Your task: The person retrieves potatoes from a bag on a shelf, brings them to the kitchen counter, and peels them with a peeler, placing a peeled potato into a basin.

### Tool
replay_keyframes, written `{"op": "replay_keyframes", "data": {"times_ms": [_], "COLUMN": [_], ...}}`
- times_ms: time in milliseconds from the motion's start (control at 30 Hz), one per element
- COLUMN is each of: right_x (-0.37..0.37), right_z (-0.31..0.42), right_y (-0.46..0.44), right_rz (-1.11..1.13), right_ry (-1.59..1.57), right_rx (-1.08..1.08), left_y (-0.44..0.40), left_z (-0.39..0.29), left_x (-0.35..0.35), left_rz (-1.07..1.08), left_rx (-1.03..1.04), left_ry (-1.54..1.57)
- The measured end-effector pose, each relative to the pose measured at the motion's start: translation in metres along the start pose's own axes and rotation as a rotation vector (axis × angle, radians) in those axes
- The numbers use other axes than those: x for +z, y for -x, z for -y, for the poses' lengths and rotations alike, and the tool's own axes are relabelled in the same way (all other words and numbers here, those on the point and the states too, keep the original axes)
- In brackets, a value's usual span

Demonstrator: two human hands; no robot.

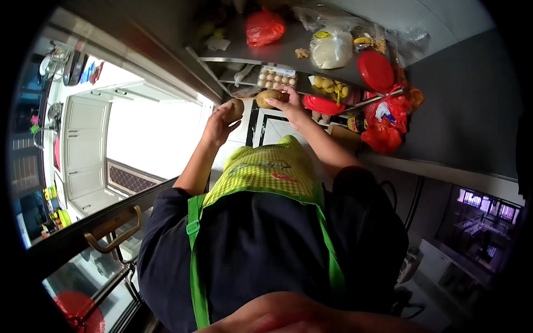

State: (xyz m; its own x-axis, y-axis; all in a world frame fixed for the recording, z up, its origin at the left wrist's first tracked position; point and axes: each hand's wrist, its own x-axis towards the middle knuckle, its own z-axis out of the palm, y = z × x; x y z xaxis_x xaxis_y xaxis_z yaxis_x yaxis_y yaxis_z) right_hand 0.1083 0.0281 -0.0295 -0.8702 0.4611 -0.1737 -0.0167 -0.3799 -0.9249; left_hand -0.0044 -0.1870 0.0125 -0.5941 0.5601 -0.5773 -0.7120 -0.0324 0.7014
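fingers of the left hand (pixel 217 129) are curled partway closed round one potato (pixel 235 111), a brown, roundish one, with the thumb and fingertips apart from each other. the right hand (pixel 290 105) has its fingers part open and bent over a second potato (pixel 268 99), paler and yellower, gripping it from the right side. the two potatoes are near each other but not touching, both held up in front of the apron (pixel 266 166), over the tiled floor (pixel 266 133) and beside the rack (pixel 239 59).

on the rack, just beyond the right hand, is a tray of eggs (pixel 276 79). to the right of the eggs sits some yellow produce (pixel 331 86) in a clear bag, and below that a red thing (pixel 323 105), partly hidden. the upper shelf has a red bag (pixel 265 28), a piece of ginger (pixel 302 53), a bag of something white (pixel 331 49) and, near the right end, a round red lid (pixel 376 71). more red bags (pixel 384 130) bunch at the right end of the rack, with a dark jar (pixel 357 123) just beside them. to the left, beyond the doorway, are white cabinets (pixel 85 139).
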Motion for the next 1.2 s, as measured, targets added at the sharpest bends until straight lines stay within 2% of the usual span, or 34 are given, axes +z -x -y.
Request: {"op": "replay_keyframes", "data": {"times_ms": [133, 433, 733, 967, 1067, 1200], "right_x": [0.046, 0.169, 0.285, 0.346, 0.369, 0.398], "right_z": [-0.001, -0.02, -0.031, -0.051, -0.055, -0.052], "right_y": [0.006, -0.003, -0.021, -0.073, -0.103, -0.147], "right_rz": [0.095, 0.419, 0.757, 0.874, 0.951, 0.984], "right_ry": [-0.04, -0.068, 0.021, 0.024, 0.012, 0.015], "right_rx": [0.019, 0.178, 0.232, 0.317, 0.332, 0.366], "left_y": [0.031, 0.112, 0.169, 0.159, 0.142, 0.111], "left_z": [-0.009, -0.008, -0.002, -0.013, -0.035, -0.083], "left_x": [-0.041, -0.136, -0.187, -0.217, -0.225, -0.24], "left_rz": [-0.032, -0.282, -0.504, -0.676, -0.773, -0.815], "left_rx": [0.077, 0.269, 0.43, 0.451, 0.422, 0.501], "left_ry": [0.069, 0.285, 0.431, 0.576, 0.609, 0.629]}}
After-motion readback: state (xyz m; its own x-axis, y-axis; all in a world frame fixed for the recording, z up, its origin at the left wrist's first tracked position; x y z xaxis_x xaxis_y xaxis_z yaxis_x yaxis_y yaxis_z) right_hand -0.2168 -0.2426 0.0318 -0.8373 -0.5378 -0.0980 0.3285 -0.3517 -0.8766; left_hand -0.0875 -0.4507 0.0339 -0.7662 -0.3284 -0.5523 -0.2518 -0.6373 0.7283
